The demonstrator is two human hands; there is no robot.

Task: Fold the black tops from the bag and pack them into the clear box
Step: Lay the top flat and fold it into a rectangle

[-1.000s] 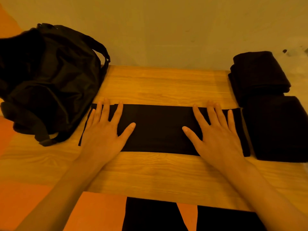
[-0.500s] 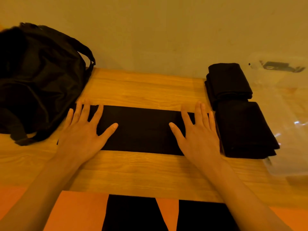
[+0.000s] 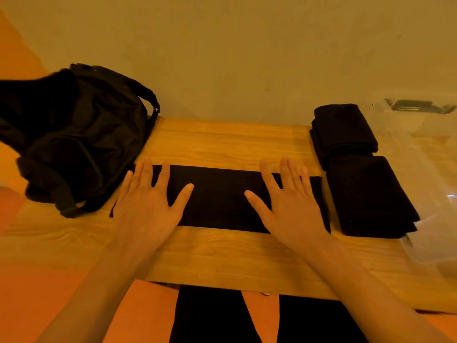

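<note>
Head view. Nothing much has moved since half a second ago: both hands keep their places on the cloth, and only the camera has swung, bringing more of the bag (image 3: 81,144) into frame.

Left hand (image 3: 148,206) lies flat, fingers spread and straight, pressing the left end of the black top (image 3: 220,199); nothing is gripped. Right hand (image 3: 291,206) does the same at the right end. The top is a long narrow strip lying crosswise on the counter (image 3: 222,256), between bag and clear box (image 3: 425,169). Two folded tops (image 3: 368,196) sit against the box's left side; whether they overlap its rim, cannot tell.

Judgement: smoothing step, end-to-end fold not yet made.

Risks:
- Layers may slide apart when one end is lifted, since no finger pinches them together.
- Right end lies just beside the near folded top; lifting it carelessly could drag that pile open.
- Left end is near the bag's strap (image 3: 71,209), which could catch.
- Box walls are hard to see, so a misjudged placement seems possible.
</note>
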